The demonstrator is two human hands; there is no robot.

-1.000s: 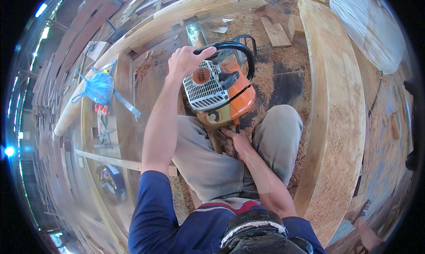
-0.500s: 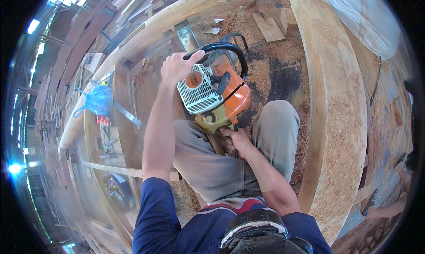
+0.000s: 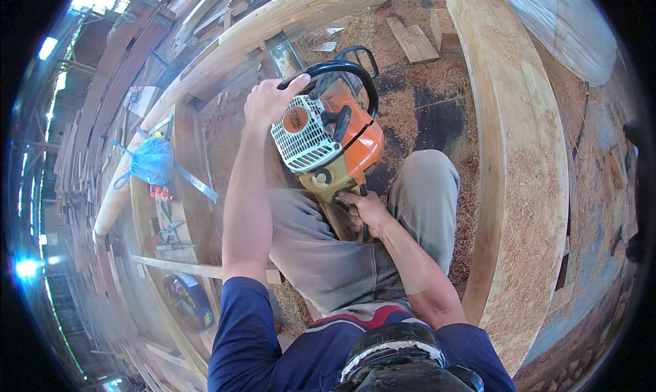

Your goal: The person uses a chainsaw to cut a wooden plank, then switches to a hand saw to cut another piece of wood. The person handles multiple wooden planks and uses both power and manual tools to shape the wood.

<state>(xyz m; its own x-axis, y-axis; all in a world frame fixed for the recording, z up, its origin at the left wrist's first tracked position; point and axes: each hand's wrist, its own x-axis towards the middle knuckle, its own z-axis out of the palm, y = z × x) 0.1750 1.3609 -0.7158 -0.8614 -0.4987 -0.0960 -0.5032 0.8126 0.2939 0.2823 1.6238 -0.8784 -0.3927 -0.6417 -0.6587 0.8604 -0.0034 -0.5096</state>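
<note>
Between my knees is an orange and white chainsaw [image 3: 359,143], its slotted starter cover facing up. My left hand [image 3: 268,100] is closed on the black front handlebar near its left end. Lower down, my right hand [image 3: 367,213] grips the rear handle, thumb over the top, close to the tan tank section. The starter pull grip lies on the upper side. A black hand guard shows beyond the handlebar. I cannot make out the bar and chain, which the saw's body hides.
To my right runs a thick, long timber [image 3: 523,187] strewn with sawdust. Short boards [image 3: 413,42] lie ahead on the sawdust-covered floor. At my left are a blue face mask [image 3: 152,161], scissors [image 3: 169,231] and a curved pale beam [image 3: 225,54]. A plastic-wrapped bundle [image 3: 564,26] is far right.
The chainsaw and both hands appear shifted very slightly left in the picture. Both grips are the same. A bare limb at the far right edge is gone from view.
</note>
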